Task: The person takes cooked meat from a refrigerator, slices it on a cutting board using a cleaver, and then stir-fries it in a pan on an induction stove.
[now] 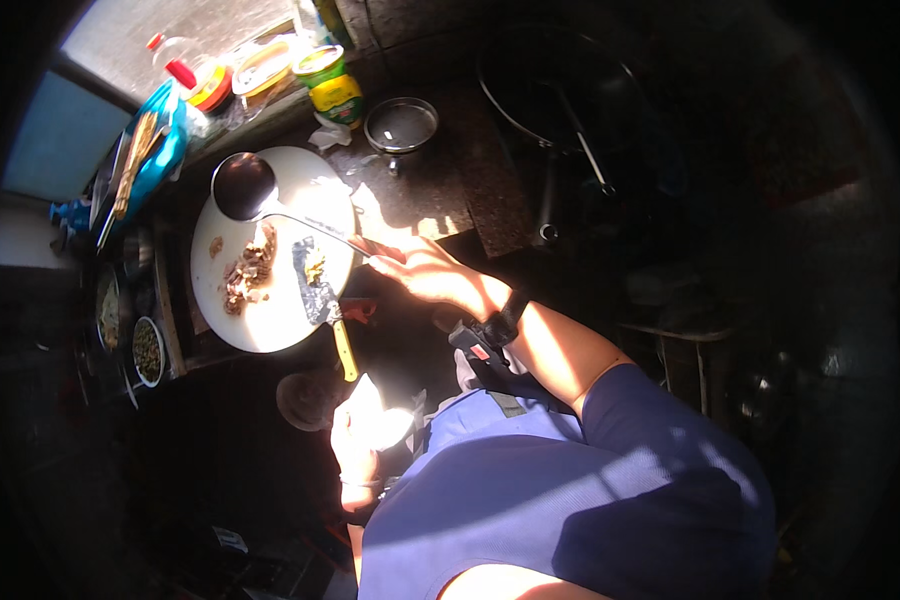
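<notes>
My right hand [424, 270] grips the handle of a metal ladle [246, 187], whose bowl hangs over the far left part of a round white cutting board [285, 319]. Chopped meat [251, 274] lies in a heap on the board. A cleaver [316, 300] with a yellow handle rests there too, yellowish chopped bits on its blade and its handle past the board's edge. Lower down, my left hand [352, 439] holds a white, crumpled-looking piece, perhaps paper or cloth [379, 420], washed out by sunlight.
Beyond the board stand a round metal strainer or dish [401, 124], a green-yellow tub [334, 86] and a blue basket [166, 142] with chopsticks [136, 157]. A bowl of chopped greens [148, 352] sits left. A large dark wok [555, 97] holds a long-handled utensil [585, 142].
</notes>
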`<control>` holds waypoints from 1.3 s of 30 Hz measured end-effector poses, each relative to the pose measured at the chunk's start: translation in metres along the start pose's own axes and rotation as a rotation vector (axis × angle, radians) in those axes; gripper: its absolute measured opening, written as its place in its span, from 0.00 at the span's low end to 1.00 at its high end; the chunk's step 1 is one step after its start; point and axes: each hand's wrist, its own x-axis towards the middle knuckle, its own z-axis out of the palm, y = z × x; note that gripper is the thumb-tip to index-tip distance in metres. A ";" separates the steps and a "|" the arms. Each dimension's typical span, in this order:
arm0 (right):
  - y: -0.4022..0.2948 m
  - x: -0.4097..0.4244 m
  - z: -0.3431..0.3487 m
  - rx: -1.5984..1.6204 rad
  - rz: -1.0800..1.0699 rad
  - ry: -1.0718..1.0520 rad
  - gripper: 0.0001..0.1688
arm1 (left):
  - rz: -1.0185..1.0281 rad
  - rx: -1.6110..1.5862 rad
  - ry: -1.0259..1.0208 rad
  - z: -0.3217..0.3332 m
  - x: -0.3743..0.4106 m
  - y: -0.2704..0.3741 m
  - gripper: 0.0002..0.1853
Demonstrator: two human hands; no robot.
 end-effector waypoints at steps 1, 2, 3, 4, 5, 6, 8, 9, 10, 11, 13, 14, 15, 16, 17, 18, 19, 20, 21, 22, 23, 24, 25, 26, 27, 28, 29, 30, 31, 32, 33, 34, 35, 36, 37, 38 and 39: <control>0.003 -0.039 -0.021 -0.013 0.005 0.059 0.17 | 0.054 0.056 -0.100 0.004 0.000 -0.017 0.11; 0.006 -0.079 -0.041 -0.020 0.014 0.121 0.16 | 0.037 0.006 -0.174 0.014 -0.004 -0.034 0.10; -0.016 -0.128 -0.071 -0.138 0.116 0.137 0.16 | 0.013 -0.072 -0.263 0.036 -0.007 -0.054 0.10; -0.009 -0.176 -0.091 -0.001 0.197 0.166 0.16 | 0.046 -0.045 -0.322 0.059 -0.018 -0.063 0.10; -0.003 -0.227 -0.108 0.140 0.273 0.205 0.17 | 0.072 -0.026 -0.392 0.083 -0.027 -0.070 0.11; -0.002 -0.277 -0.122 0.194 0.248 0.304 0.17 | 0.106 -0.010 -0.442 0.104 -0.035 -0.076 0.12; 0.011 -0.388 -0.141 0.057 0.242 0.579 0.17 | 0.008 -0.004 -0.624 0.142 -0.049 -0.086 0.09; 0.020 -0.444 -0.146 -0.035 0.187 0.718 0.14 | -0.064 -0.094 -0.675 0.167 -0.060 -0.089 0.08; 0.012 -0.497 -0.154 0.055 0.286 0.789 0.13 | -0.124 -0.028 -0.744 0.192 -0.072 -0.078 0.08; 0.012 -0.548 -0.160 0.008 0.329 0.911 0.13 | -0.091 0.011 -0.844 0.223 -0.089 -0.065 0.09; 0.005 -0.638 -0.167 -0.066 0.400 1.129 0.13 | 0.073 0.002 -0.868 0.286 -0.114 -0.069 0.09; 0.000 -0.676 -0.168 -0.024 0.375 1.273 0.13 | 0.074 0.117 -1.034 0.312 -0.127 -0.053 0.10; -0.010 -0.713 -0.171 -0.050 0.499 1.373 0.13 | 0.106 0.189 -1.030 0.346 -0.142 -0.048 0.10; -0.009 -0.751 -0.172 -0.019 0.560 1.472 0.13 | 0.135 0.180 -1.087 0.378 -0.161 -0.039 0.11; -0.020 -0.777 -0.175 0.079 0.470 1.593 0.12 | 0.173 0.178 -1.140 0.409 -0.179 -0.027 0.11; -0.016 -0.813 -0.179 0.160 0.532 1.670 0.11 | 0.186 0.176 -1.163 0.441 -0.202 -0.022 0.11; -0.018 -0.845 -0.184 0.154 0.543 1.739 0.12 | 0.200 0.172 -1.184 0.474 -0.225 -0.017 0.11; -0.018 -0.878 -0.188 0.165 0.532 1.802 0.12 | 0.245 0.216 -1.325 0.506 -0.241 -0.013 0.09; -0.014 -0.908 -0.194 0.171 0.520 1.858 0.13 | 0.172 0.201 -1.267 0.542 -0.276 -0.009 0.08; -0.013 -0.937 -0.201 0.161 0.545 1.904 0.13 | 0.184 0.353 -1.477 0.581 -0.288 -0.003 0.10; -0.011 -0.964 -0.210 0.150 0.568 1.943 0.14 | 0.431 0.397 -1.493 0.621 -0.313 -0.006 0.12; -0.005 -0.996 -0.218 0.137 0.526 1.963 0.13 | 0.780 0.273 -1.472 0.662 -0.335 -0.020 0.14; 0.000 -1.029 -0.223 0.179 0.514 1.980 0.12 | 0.797 0.442 -1.457 0.695 -0.356 -0.022 0.16; 0.001 -1.057 -0.231 0.214 0.517 1.998 0.12 | 0.931 0.478 -1.436 0.727 -0.380 -0.023 0.20; -0.001 -1.085 -0.238 0.242 0.536 2.027 0.11 | 0.828 0.690 -1.443 0.765 -0.415 -0.019 0.24; 0.000 -1.112 -0.246 0.229 0.542 2.010 0.11 | 0.942 0.603 -1.462 0.801 -0.446 -0.020 0.25; 0.002 -1.137 -0.254 0.217 0.545 1.993 0.11 | 1.080 0.624 -1.441 0.834 -0.470 -0.024 0.26; 0.002 -1.157 -0.261 0.196 0.554 1.948 0.10 | 1.162 0.711 -1.463 0.867 -0.481 -0.031 0.26; 0.010 -1.180 -0.263 0.233 0.524 1.948 0.10 | 1.166 0.918 -1.455 0.897 -0.506 -0.028 0.26; 0.013 -1.198 -0.268 0.228 0.556 1.956 0.09 | 1.161 1.125 -1.442 0.924 -0.537 -0.022 0.26; 0.013 -1.212 -0.274 0.221 0.586 1.960 0.09 | 1.146 1.333 -1.415 0.947 -0.562 -0.017 0.27; 0.013 -1.226 -0.280 0.247 0.597 1.983 0.08 | 1.172 1.354 -1.403 0.969 -0.584 -0.019 0.28; 0.012 -1.237 -0.285 0.275 0.609 2.007 0.08 | 1.199 1.377 -1.392 0.989 -0.602 -0.021 0.30; 0.012 -1.246 -0.290 0.307 0.614 2.030 0.08 | 1.230 1.403 -1.375 1.007 -0.616 -0.022 0.32; 0.012 -1.254 -0.294 0.310 0.650 2.024 0.08 | 1.286 1.439 -1.356 1.025 -0.627 -0.025 0.33; 0.013 -1.260 -0.296 0.314 0.685 2.016 0.08 | 1.342 1.475 -1.337 1.042 -0.636 -0.029 0.35; 0.014 -1.268 -0.296 0.314 0.725 2.017 0.08 | 1.402 1.504 -1.327 1.058 -0.649 -0.033 0.36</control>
